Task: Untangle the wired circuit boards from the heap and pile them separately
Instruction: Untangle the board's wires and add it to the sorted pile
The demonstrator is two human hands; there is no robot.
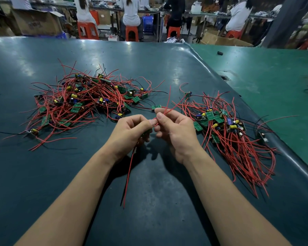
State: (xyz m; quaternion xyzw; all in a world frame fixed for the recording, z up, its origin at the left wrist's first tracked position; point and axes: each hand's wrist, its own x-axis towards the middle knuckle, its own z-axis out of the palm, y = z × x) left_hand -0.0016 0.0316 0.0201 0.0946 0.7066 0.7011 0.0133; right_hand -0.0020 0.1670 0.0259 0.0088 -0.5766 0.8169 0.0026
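Roughly half done by my read: the tangled heap [89, 102] toward the worktop's [167, 183] far left corner looks about as big as the sorted pile [235, 132] along its right edge, wires there mostly combed one way. Left hand [132, 130] grips one board, barely visible in its curled fingers, red and black leads trailing toward the near edge; right hand [174, 128] pinches a red wire [168, 102] that sticks up from its fingers. Plenty of boards left to pull from the heap.
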